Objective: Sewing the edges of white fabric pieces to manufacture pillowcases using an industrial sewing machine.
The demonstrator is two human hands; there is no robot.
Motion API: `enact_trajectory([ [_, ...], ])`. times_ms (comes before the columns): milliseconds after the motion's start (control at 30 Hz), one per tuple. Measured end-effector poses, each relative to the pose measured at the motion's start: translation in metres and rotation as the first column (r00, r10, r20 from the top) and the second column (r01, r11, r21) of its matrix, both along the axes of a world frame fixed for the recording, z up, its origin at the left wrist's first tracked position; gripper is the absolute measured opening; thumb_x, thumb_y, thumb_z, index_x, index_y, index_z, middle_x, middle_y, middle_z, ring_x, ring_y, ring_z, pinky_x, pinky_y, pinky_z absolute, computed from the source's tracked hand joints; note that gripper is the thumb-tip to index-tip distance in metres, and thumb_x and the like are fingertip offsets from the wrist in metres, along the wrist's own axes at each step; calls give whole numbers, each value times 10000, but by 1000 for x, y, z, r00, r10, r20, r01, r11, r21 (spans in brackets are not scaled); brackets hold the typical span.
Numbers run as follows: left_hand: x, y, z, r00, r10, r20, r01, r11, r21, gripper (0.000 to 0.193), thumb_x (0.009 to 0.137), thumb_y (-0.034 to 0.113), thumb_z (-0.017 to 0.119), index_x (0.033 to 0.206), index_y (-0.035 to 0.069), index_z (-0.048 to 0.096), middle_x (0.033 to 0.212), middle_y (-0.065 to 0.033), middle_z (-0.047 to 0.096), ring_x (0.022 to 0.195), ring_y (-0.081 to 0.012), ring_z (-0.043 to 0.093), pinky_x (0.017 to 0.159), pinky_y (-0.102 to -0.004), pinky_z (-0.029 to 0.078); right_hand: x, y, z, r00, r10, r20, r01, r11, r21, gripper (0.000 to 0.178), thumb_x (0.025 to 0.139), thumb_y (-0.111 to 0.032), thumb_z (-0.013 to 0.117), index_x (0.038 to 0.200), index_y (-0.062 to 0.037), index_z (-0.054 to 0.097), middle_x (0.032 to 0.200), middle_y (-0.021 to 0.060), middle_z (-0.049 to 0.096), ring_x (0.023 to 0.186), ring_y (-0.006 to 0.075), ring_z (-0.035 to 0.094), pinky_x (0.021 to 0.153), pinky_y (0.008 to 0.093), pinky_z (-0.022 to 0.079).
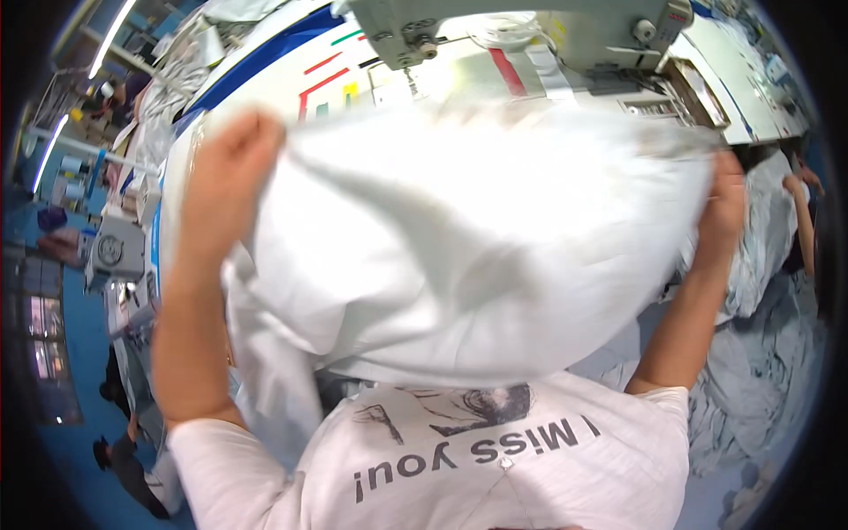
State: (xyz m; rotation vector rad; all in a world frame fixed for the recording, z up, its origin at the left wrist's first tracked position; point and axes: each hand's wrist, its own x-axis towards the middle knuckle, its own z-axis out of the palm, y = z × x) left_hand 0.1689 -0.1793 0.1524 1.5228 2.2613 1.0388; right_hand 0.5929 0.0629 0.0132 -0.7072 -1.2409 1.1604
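A large piece of white fabric (512, 247) hangs stretched between my two raised hands, over the near side of the sewing table (442, 79). My left hand (231, 163) is closed on its upper left corner, somewhat smeared by motion. At the upper right edge, my right hand (724, 194) grips the cloth with curled fingers. The fabric sags toward my chest, with a loose fold (278, 362) dangling below my left hand. Beyond the cloth stands a sewing machine (530, 31), its needle area (411, 75) above the table. What lies beneath the fabric is hidden.
Heaped pale fabric (751, 380) lies on my right, and more cloth (177, 79) is piled at the far left. An open drawer-like tray (698, 93) sits right of the machine. Other people work at the far right (802, 212) and lower left (132, 468).
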Motion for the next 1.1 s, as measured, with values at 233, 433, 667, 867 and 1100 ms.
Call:
enact_trajectory([
  [233, -90, -100, -131, 862, 162, 479, -114, 985, -128, 151, 901, 131, 491, 764, 72, 469, 788, 56, 410, 709, -55, 366, 637, -205, 281, -112, -71, -66, 931, 248, 268, -176, 948, -264, 102, 925, -100, 646, 849, -34, 631, 746, -58, 588, 665, 10, 497, 602, 184, 381],
  [433, -138, -119, -176, 720, 186, 669, -213, 976, -42, 209, 859, 170, 493, 684, 66, 441, 649, 49, 385, 621, -64, 354, 561, -233, 248, -176, -72, -60, 780, 146, 609, -76, 987, -140, 137, 913, -105, 659, 863, 20, 635, 703, -23, 588, 633, 34, 478, 558, 228, 381],
  [667, -132, -94, -166, 891, 234, 389, -158, 963, -216, 216, 846, 70, 661, 679, 37, 529, 641, 67, 473, 613, -41, 395, 576, -240, 309, -200, -73, -52, 531, -225, 817, -2, 964, 267, 174, 869, -105, 711, 806, 18, 606, 633, -6, 545, 553, 82, 458, 521, 249, 382],
  [867, -125, -77, -155, 947, 148, 284, -81, 969, -234, 167, 875, 58, 634, 754, 11, 530, 749, 45, 447, 704, -67, 381, 654, -226, 324, -203, -75, -59, 598, -220, 771, 193, 973, 128, 233, 793, -113, 790, 887, 1, 609, 698, -12, 543, 633, 74, 466, 583, 230, 404],
  [1100, -125, -66, -145, 914, 109, 391, 20, 951, -310, 91, 917, 58, 523, 841, 20, 491, 734, -10, 400, 706, -107, 383, 646, -251, 356, -197, -71, -58, 559, -207, 803, 196, 974, 114, 192, 822, -100, 767, 886, -26, 601, 747, -29, 525, 680, 74, 443, 634, 219, 394],
])
